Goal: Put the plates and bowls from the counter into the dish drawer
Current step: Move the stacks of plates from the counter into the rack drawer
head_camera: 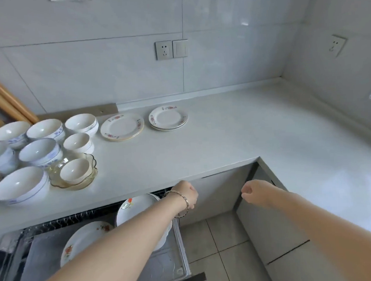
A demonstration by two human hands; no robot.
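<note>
Head view: I see left hand and right hand loosely curled, empty, under the counter edge, free for plates

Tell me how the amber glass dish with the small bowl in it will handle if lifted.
The amber glass dish looks thin and scalloped, so probably fragile. The small bowl sits loose inside and may slide or tip if the dish tilts. Both look glossy, likely slippery.

Glossy ceramic bowls; amber glass dish; matt stone-like counter.
</note>
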